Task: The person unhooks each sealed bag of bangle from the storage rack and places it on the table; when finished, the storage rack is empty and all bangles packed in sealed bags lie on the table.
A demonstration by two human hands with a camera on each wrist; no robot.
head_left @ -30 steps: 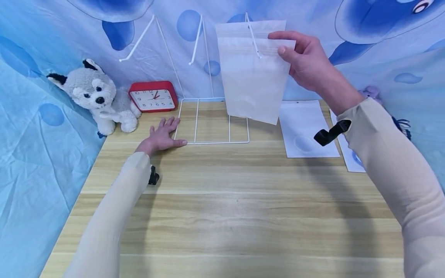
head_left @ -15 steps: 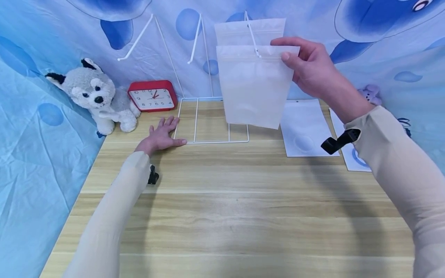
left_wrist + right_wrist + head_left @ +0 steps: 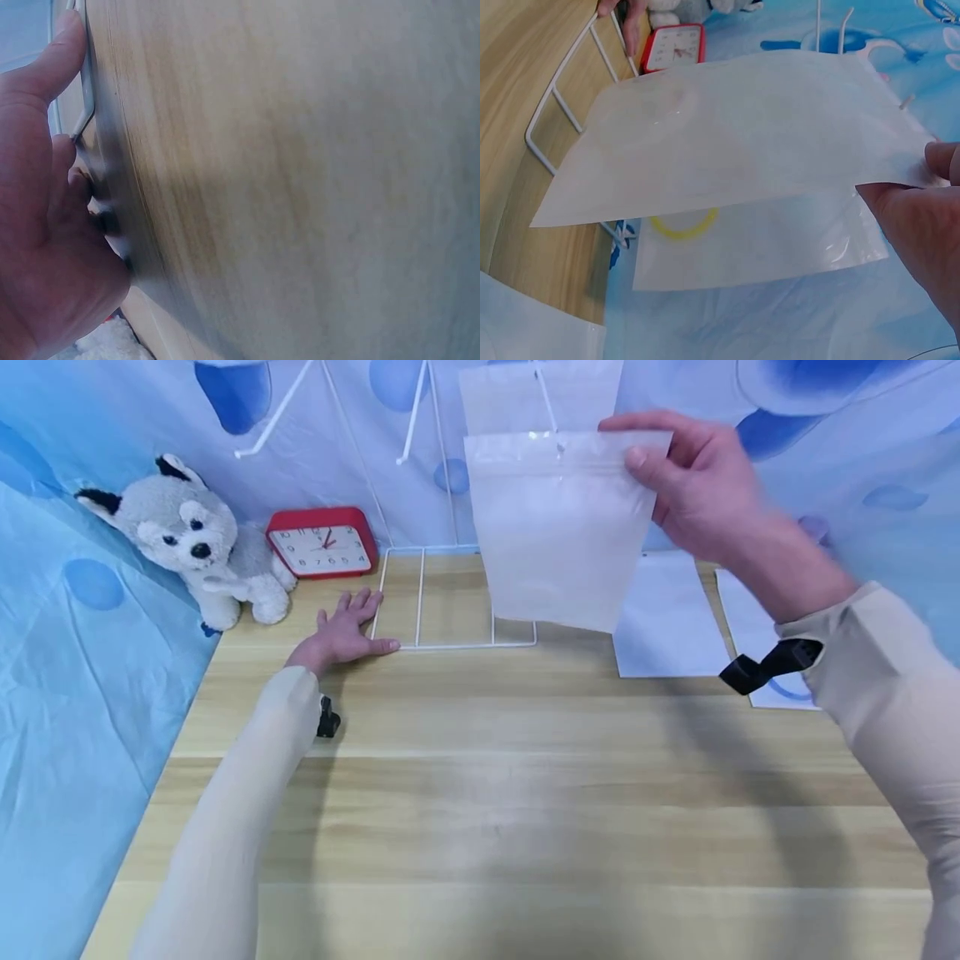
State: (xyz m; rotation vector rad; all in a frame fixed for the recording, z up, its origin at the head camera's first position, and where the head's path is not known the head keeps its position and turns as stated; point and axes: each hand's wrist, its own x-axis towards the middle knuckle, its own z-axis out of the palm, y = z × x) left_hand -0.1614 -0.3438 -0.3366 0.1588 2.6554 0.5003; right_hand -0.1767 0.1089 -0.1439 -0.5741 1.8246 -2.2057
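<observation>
My right hand (image 3: 708,485) pinches the upper right corner of a white zip pouch (image 3: 555,535), thumb in front and fingers behind. The tip of the white wire rack's (image 3: 468,647) right-hand hook meets the pouch's top edge in the head view. Behind it, a second pouch (image 3: 495,397) hangs further back along that hook. In the right wrist view the two pouches stand apart, and the rear pouch (image 3: 765,255) bears a yellow ring. My left hand (image 3: 343,631) lies with fingers spread at the left side of the rack's base, thumb on its front wire.
A red clock (image 3: 322,542) and a grey-white plush husky (image 3: 195,539) stand left of the rack. Two more white pouches lie on the wooden table (image 3: 480,793) to the right, the nearer one (image 3: 667,618) beside the rack. Two other hooks (image 3: 412,418) jut out at left.
My right hand has drawn the front pouch forward and to the right, so more of the rear pouch shows. The left hand stays on the rack base. The head view has tipped down slightly.
</observation>
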